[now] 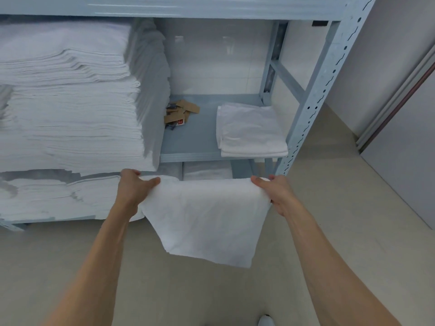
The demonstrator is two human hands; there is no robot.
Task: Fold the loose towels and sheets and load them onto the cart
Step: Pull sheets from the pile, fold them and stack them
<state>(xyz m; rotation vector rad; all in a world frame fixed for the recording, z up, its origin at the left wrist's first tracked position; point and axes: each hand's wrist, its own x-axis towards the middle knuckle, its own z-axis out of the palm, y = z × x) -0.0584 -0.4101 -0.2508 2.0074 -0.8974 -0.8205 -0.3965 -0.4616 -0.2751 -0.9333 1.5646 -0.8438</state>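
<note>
A white towel hangs doubled over in front of me, stretched between both hands at about the height of the lower shelf. My left hand pinches its upper left corner, thumb on top. My right hand grips the upper right corner. The towel's lower edge hangs free above the floor. A folded white towel lies on the right part of the blue-grey shelf.
Tall stacks of folded white linen fill the left of the metal rack, with more linen on the shelf below. Brown cardboard tags lie at the back of the shelf. The rack's perforated upright stands on the right. Beige floor lies below.
</note>
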